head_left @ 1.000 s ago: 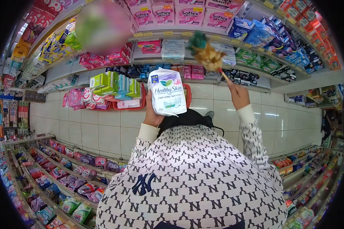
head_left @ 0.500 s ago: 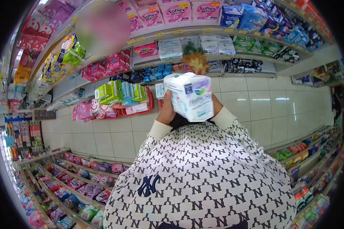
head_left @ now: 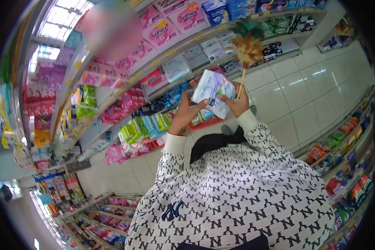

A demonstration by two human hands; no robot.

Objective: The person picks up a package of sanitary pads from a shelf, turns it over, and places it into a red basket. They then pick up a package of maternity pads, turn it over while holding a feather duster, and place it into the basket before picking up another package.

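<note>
A white and purple pack of sanitary pads (head_left: 214, 92) is held tilted in front of my body, between both hands. My left hand (head_left: 190, 110) grips its left side, with the thumb across the near face and the fingers up along the edge. On the other side, my right hand (head_left: 238, 104) is closed on the pack, its thumb pressing the front. The same right hand also has the thin wooden handle of a feather duster (head_left: 248, 48), whose brown and green feathers point up in front of the shelf.
Ahead runs a shelf with pink Softex packs (head_left: 187, 18) and other packs below. Red baskets (head_left: 206, 123) with green and blue packs stand on the tiled floor (head_left: 296, 100) by the shelf. More stocked shelves (head_left: 106, 223) lie behind on the left and at right.
The pack has turned and tilted, and both thumbs now show on its face. The duster has shifted right, its handle now visible in my right hand. The view has rotated.
</note>
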